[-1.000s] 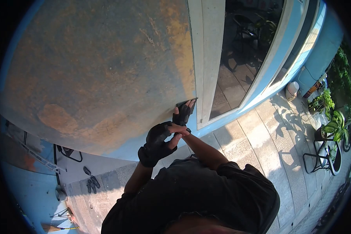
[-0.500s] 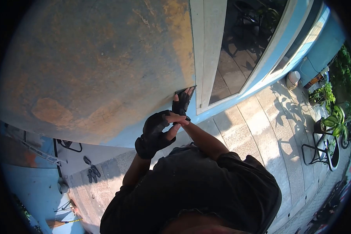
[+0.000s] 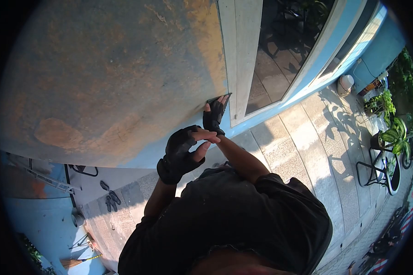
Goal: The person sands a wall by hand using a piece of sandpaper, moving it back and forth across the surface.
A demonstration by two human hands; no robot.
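My right hand (image 3: 214,116), in a black fingerless glove, presses a small flat dark scraper (image 3: 218,97) against the rusty brown wall (image 3: 105,78), right beside the pale door frame (image 3: 237,50). My left hand (image 3: 181,153), also gloved, rests on my right wrist and forearm with its fingers curled over it. Both arms reach out from my dark shirt at the bottom of the view.
A glass door (image 3: 284,41) stands right of the frame. Paved sidewalk (image 3: 307,146) runs to the right, with potted plants (image 3: 392,137) and a metal stand (image 3: 376,176). At lower left lie a ladder (image 3: 41,176), sandals (image 3: 110,199) and a broom (image 3: 78,261).
My right hand with the scraper has slid slightly upward along the wall next to the door frame. The left hand stays on the right wrist.
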